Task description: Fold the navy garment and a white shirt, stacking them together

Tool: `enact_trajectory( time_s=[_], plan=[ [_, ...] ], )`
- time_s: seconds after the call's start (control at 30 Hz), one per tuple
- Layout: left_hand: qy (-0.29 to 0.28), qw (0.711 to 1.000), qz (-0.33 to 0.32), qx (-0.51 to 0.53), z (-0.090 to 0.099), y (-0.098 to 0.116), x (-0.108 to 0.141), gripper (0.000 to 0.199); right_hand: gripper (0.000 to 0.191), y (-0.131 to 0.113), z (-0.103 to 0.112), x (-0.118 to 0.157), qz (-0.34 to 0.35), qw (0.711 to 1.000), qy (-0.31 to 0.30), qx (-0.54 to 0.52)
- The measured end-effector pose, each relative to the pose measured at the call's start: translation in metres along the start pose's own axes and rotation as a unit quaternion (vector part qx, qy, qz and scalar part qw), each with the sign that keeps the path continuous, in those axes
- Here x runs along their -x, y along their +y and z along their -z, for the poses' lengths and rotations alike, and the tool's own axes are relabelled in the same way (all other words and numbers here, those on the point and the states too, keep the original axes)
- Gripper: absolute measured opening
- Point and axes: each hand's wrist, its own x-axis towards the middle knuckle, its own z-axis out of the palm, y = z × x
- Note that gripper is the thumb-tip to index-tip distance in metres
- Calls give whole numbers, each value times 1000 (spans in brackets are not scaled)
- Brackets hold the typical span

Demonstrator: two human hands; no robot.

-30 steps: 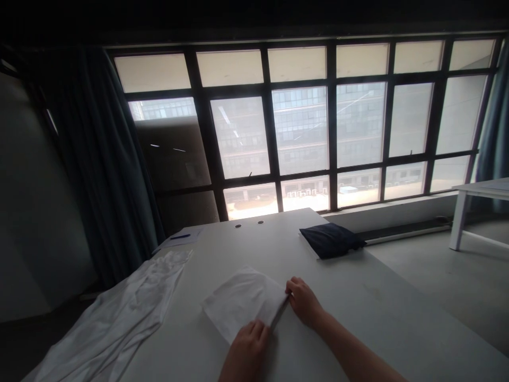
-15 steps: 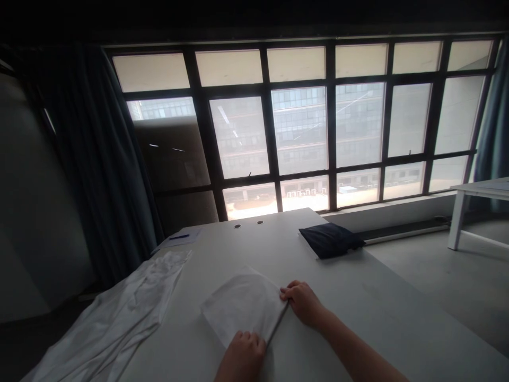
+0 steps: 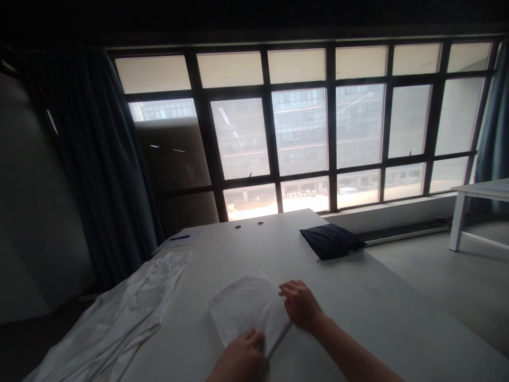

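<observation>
A folded white cloth (image 3: 242, 302) lies on the white table, one corner pointing away from me. At its near edge my left hand (image 3: 243, 354) is closed on the fabric, with curled fingers; part of the grip is hidden by the hand itself. My right hand (image 3: 301, 305) is beside the cloth's right corner, fingers bent but apart, with no fabric visibly pinched in them. Its fingertips are at the edge of the cloth; whether they touch it I cannot tell. A dark shadow runs under the cloth's near right edge.
The white table (image 3: 234, 249) reaches toward the windows. Rumpled white fabric (image 3: 131, 302) covers its left side. Dark folded fabric (image 3: 332, 240) lies near the right edge. Paper with a pen (image 3: 180, 237) is at the far left. Another table (image 3: 457, 217) stands right.
The folded cloth has shifted slightly to the right and turned a little. My right hand's fingers have loosened from its corner. My left hand has tilted, its fingers now pointing more to the right.
</observation>
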Motion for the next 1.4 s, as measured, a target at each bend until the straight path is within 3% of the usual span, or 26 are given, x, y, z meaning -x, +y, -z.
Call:
enact_trajectory(
  time_s=[0.13,0.23,0.33,0.43,0.5,0.57,0.63,0.83,0.97,1.07,1.17,1.23,1.3,1.4],
  plan=[
    [10,1000,23,7,0,4,1,33,54,-13,-11,8,82,995,-48,-25],
    [7,999,40,11,3,4,8,35,59,-17,-20,18,75,991,-113,-20],
    [-15,999,42,22,5,3,10,33,66,-23,-30,25,66,991,-117,-11],
    [22,995,93,-16,-7,5,1,37,63,-29,-41,28,48,995,-91,-2],
    [60,992,108,-35,-21,6,-9,51,59,-29,-43,26,44,995,-85,0],
    [80,993,79,-20,-34,4,-16,64,53,-27,-38,22,43,995,-93,-7],
    [90,995,49,-2,-39,-3,-17,65,47,-24,-27,18,41,994,-100,-12],
    [53,996,77,3,-23,-45,-3,82,28,-34,5,11,56,994,-80,47],
    [11,984,172,-49,-10,-68,5,88,34,-50,7,12,83,987,-106,84],
    [15,961,247,-122,4,-75,12,87,30,-58,1,17,105,983,-136,64],
    [55,949,259,-172,19,-70,15,66,23,-61,-7,22,128,983,-127,29],
    [91,952,241,-166,20,-61,11,64,17,-61,-15,24,120,989,-90,12],
    [113,962,215,-122,9,-47,0,58,23,-58,-25,26,69,997,-45,1],
    [106,979,168,-46,-22,-27,-18,56,39,-50,-42,26,-20,1000,-13,5]
  ],
)
